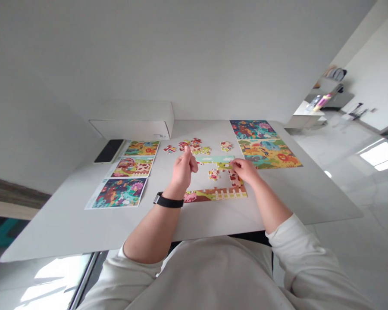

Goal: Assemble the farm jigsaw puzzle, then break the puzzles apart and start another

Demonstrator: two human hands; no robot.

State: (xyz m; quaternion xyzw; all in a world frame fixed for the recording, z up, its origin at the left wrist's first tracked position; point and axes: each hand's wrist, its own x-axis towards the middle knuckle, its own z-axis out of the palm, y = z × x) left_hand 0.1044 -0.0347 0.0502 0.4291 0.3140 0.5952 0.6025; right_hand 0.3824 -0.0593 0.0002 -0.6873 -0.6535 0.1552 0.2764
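Observation:
My left hand (183, 168), with a black wristband, is raised above the table, fingers pinched on a small puzzle piece I can barely make out. My right hand (245, 169) rests on the white table (278, 193), fingertips pinching a piece at the right side of a partly built puzzle (217, 194), whose fence-patterned bottom row and sky-coloured top strip (215, 159) are joined. Loose pieces (194, 146) lie scattered just beyond the left hand, and one small cluster (214, 174) sits inside the frame.
Two finished colourful puzzles (265, 144) lie at the right. Three picture cards (129, 172) line the left side, with a black phone (109, 150) beyond them. A white box (134, 121) stands at the far edge against the wall.

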